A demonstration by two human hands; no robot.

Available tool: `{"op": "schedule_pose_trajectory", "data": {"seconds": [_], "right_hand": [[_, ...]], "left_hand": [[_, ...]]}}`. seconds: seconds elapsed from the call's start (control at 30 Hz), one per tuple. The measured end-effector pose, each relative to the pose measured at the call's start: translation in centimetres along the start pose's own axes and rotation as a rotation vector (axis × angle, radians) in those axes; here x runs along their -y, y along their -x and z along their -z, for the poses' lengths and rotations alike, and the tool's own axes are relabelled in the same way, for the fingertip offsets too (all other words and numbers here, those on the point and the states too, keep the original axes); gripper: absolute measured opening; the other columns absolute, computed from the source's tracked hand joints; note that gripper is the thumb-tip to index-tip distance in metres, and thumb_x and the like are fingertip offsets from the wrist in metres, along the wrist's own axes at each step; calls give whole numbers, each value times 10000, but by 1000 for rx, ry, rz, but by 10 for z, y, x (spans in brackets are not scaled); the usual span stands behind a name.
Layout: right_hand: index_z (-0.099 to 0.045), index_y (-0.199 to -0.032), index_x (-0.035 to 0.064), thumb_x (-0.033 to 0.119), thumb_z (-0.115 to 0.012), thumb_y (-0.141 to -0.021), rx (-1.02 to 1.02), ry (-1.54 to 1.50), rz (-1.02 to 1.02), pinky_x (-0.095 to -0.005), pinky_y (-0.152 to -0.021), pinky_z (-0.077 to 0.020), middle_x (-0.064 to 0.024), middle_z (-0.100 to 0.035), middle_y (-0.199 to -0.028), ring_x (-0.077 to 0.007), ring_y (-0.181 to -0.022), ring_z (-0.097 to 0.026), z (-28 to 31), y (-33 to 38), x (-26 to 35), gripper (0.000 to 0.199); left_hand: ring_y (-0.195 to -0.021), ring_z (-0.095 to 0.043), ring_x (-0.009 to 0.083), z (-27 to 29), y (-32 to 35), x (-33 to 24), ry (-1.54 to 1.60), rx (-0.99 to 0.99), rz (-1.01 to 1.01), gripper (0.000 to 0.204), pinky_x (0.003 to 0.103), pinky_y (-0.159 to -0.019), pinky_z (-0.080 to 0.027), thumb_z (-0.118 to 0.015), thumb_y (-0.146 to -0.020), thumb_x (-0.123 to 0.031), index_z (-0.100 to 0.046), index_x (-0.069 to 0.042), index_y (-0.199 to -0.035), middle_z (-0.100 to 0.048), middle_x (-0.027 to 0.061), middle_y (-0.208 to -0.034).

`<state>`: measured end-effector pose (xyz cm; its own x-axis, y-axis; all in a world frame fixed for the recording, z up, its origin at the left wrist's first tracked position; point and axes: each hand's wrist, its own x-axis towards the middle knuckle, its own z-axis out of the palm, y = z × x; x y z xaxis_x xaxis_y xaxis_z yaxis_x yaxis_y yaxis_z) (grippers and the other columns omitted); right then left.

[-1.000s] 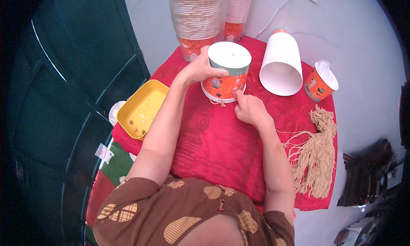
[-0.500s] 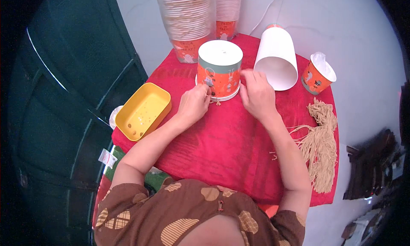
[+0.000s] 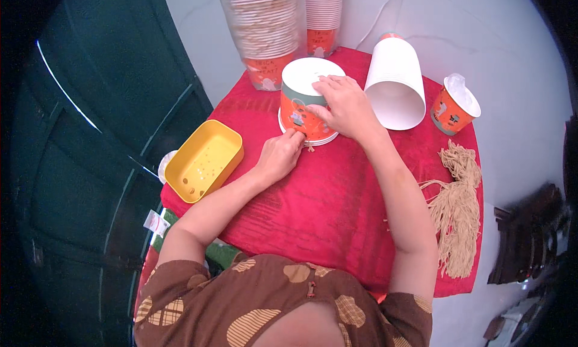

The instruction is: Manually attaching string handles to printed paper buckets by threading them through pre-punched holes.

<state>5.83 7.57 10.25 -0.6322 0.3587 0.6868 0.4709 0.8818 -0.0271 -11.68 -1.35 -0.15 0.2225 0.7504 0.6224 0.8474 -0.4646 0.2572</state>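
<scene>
An orange and grey-green paper bucket [image 3: 295, 109] stands upside down near the table's far edge, its white base facing up. My right hand [image 3: 347, 106] grips it from the right, fingers over the base's edge and thumb against the printed side. Low on the front, by the white rim, my left hand [image 3: 281, 153] pinches its fingers together. A small dark spot shows at those fingertips; what they hold, if anything, is hidden. A short bit of tan string [image 3: 310, 148] pokes out below the rim, beside the left fingers.
Left on the red tablecloth [image 3: 337, 214] is a yellow tub [image 3: 230, 161] with small bits inside. White nested buckets [image 3: 394, 76] lie sideways at right, near an upright orange cup [image 3: 451, 112] and a tan string bundle [image 3: 462, 220]. Bagged bucket stacks [image 3: 265, 28] stand behind.
My right hand has moved up and left from beside the bucket onto its top edge and side. My left hand has shifted slightly right and down along the rim.
</scene>
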Motion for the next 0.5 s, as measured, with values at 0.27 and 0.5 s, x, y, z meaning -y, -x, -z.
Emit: {"op": "schedule_pose_trajectory", "data": {"seconds": [0.27, 0.5], "right_hand": [[-646, -1076, 14, 275, -751, -782, -6, -7, -6, -432, -977, -447, -197, -658, -1153, -346, -1119, -593, 1, -1, 1, 407], [-671, -983, 14, 304, -755, -752, -119, 20, 40, -420, -911, -456, -192, -680, -1069, -311, -1025, -636, -7, 0, -5, 380]], "left_hand": [[-645, -625, 340, -9, -2, 3, -62, 29, -59, 101, 447, -533, -502, -606, -838, -89, -531, -28, -869, -570, 149, -808], [-625, -628, 327, -18, -3, 6, -153, 72, -84, 126, 428, -513, -508, -651, -824, -92, -545, -28, -850, -592, 151, -772]]}}
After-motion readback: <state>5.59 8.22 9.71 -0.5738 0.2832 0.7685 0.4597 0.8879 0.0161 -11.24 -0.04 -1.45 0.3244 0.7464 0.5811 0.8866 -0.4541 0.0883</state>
